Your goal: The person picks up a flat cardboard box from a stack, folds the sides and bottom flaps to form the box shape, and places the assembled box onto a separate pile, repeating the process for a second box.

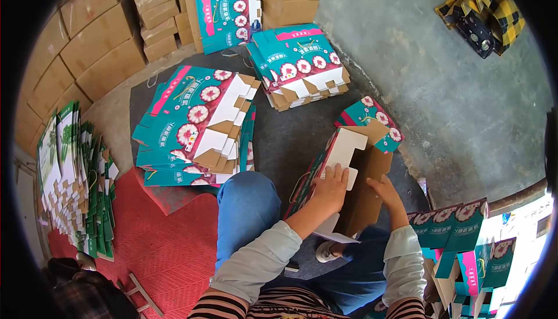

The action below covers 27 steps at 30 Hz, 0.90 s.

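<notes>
We have the open carton [364, 200] running lengthwise away between our hands: left hand [329, 194] over its white flap [344, 146], pinch unclear; right hand [389, 196], thumb spread, at the opposite wall.

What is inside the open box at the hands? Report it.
Inside the open box, only bare brown cardboard shows. White flaps at the left hand hide part of the interior, so nothing there can be seen.

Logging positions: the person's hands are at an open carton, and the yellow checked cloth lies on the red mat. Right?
No: the head view shows the yellow checked cloth on the grey floor, not the red mat. Left hand and right hand are at the open carton.
</notes>
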{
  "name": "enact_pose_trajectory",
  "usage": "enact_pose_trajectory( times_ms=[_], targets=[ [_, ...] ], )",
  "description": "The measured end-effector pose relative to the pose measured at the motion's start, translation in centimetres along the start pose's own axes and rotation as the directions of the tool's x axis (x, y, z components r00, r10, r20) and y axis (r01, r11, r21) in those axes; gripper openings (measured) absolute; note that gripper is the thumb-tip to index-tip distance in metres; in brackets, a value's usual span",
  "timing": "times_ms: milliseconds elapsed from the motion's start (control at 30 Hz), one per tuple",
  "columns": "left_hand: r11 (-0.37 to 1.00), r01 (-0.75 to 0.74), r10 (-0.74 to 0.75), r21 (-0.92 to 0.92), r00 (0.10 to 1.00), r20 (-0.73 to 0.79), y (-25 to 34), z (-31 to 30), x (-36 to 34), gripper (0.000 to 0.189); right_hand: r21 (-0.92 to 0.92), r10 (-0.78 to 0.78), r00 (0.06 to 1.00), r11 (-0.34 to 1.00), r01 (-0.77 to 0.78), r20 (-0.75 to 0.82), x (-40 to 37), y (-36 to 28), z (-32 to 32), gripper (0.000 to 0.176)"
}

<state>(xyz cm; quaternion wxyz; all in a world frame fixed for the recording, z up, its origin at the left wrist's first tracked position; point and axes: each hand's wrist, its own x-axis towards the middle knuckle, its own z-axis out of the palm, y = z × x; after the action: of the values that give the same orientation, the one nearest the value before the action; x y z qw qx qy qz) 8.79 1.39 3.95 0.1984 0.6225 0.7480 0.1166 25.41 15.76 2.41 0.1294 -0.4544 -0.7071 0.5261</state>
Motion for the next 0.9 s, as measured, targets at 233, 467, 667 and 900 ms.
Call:
enact_pose_trajectory(
  times_ms=[233,467,667,900],
  targets=[
    [0.998,0.022,-0.026,0.052,0.996,0.086,0.6,-1.2,0.2,0.09,-0.168,0.054,0.977,0.986,-0.018,0.208,-3.5,-2.3,-1.0,0.041],
    [0.981,0.081,-0.102,0.175,0.988,0.115,1.0,-1.8,1.5,0.089,-0.158,0.093,0.948,0.986,-0.046,0.305,-4.8,-2.8,-0.8,0.045],
    [0.937,0.123,-0.128,0.327,0.992,-0.006,2.3,1.3,3.0,0.091,-0.201,0.098,0.939,0.979,-0.032,0.328,-5.4,-3.0,-0.3,0.043],
    [0.982,-0.024,0.025,0.19,1.0,-0.003,1.4,-0.9,0.1,0.091,-0.111,0.055,0.972,0.993,-0.03,0.227,-4.7,-2.9,0.3,0.03]
  ],
)
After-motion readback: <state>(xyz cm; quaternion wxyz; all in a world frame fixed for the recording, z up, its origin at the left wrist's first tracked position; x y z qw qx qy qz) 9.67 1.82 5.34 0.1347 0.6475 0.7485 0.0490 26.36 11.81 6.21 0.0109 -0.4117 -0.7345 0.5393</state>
